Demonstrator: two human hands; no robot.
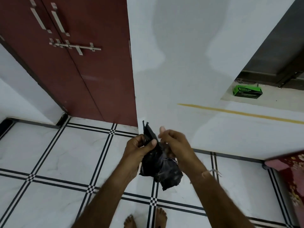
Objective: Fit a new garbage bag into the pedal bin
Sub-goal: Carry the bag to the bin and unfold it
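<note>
Both hands are raised in front of the body, close together, and both are closed on a crumpled black plastic garbage bag (162, 168). The left hand (139, 146) pinches a folded upper part of the bag between thumb and fingers; a narrow black strip of it stands up above that hand. The right hand (175, 143) grips the bag just beside the left, its fingers curled over the plastic and its thumb raised. The rest of the bag hangs bunched below and between the two wrists, clear of the floor. A thin thread band (213, 171) sits at the right wrist.

Below is a white tiled floor with black double-line borders (49, 162). Two bare feet (146, 218) stand on it at the bottom edge of the view, directly under the bag.

A dark red double door with metal handles and a sliding bolt (74, 63) occupies the upper left. To its right is a white wall (181, 55) carrying a yellow stripe (238, 113). At the upper right, a green and black carton (247, 91) lies on a pale ledge (271, 97) in a recess. A red floral fabric (294, 178) shows at the right edge.
</note>
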